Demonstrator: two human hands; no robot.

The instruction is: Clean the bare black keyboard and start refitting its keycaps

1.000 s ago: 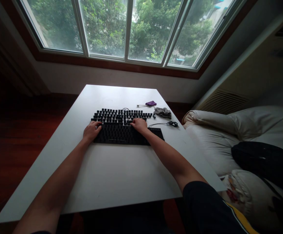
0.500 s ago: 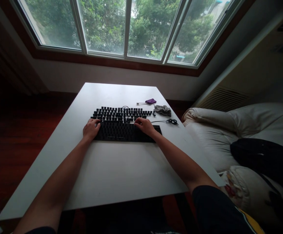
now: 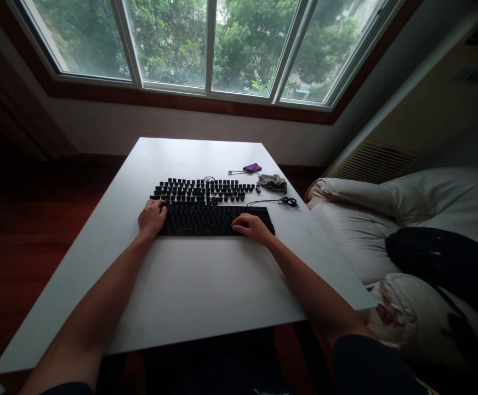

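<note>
Keyboard (image 3: 201, 219), black and low, lies flat across the bench (image 3: 198, 280), its long side facing the person. At its left end the left hand (image 3: 152, 218) rests with bent fingers over the rear corner; whether it clamps the edge or merely steadies it, I cannot tell. That end looks a sound place to hold: the body is probably stiff and moderately light, so it could skid on the smooth white top if nothing braced it. Along the middle, its surface would be better touched lightly than leaned on, since small parts there may be delicate. Just behind stand rows of loose keycaps (image 3: 200, 192) (small, hard and likely slick, I'd judge), best pinched by their sides between thumb and fingertip, as a careless nudge could scatter the neighbours. Farther right, the right hand (image 3: 252, 226) is over the keyboard's right part, thumb and fingers bent close to each other; whether anything sits between them is too small to tell. Beyond it lies a crumpled grey cloth (image 3: 272, 183), surely soft, and then a bundled black cable (image 3: 290, 202), flexible and easiest to lift by its coil.
</note>
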